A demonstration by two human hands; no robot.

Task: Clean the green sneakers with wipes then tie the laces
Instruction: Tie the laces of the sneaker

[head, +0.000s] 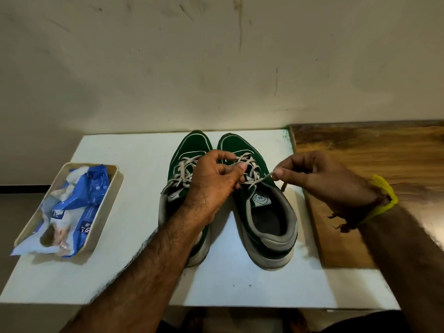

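Both hands work at the laces of the right-hand green sneaker [262,207]. The left hand [211,186] reaches across the left-hand sneaker [189,150] and pinches lace [252,169] between thumb and curled fingers over the tongue, probably to anchor the crossing so it does not slip. The right hand [319,179] sits to the right, its thumb and forefinger nipping the other lace end and drawing it out sideways, taut, with the tip dangling just below the fingers; that outward pull looks meant to snug a knot. Its wrist carries a yellow thread band [384,195].

Both sneakers stand side by side, toes pointing to the far wall, on the white board [120,272], which lies on a wooden table [372,150]. The left-hand sneaker's laces seem already gathered, though whether they are knotted I cannot tell. At the left, well apart from the shoes, a beige tray [105,212] holds the crumpled blue wipes pack [79,205], set aside, suggesting the wiping is done.
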